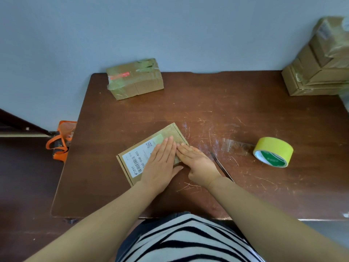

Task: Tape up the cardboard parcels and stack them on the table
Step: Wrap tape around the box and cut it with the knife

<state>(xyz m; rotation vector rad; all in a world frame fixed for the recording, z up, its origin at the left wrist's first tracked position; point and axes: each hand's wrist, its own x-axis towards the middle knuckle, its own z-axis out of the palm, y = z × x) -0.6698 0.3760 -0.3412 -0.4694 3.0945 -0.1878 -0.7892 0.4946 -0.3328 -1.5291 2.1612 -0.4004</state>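
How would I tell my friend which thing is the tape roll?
Find the big brown table. On its right side, nearer you than the stack of boxes, lies the tape roll. It is the only round, bright yellow thing there; the boxes are brown and square-edged.

Yellow tape roll [273,151]; brown table [245,103]; striped shirt [188,241].

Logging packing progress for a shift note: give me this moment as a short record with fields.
parcel in work: flat labelled parcel, centre of table
left hand: flat, pressing on its top
right hand: flat, pressing its right edge
tape roll: on table, right, untouched
taped parcel: table's far left
parcel stack: far right
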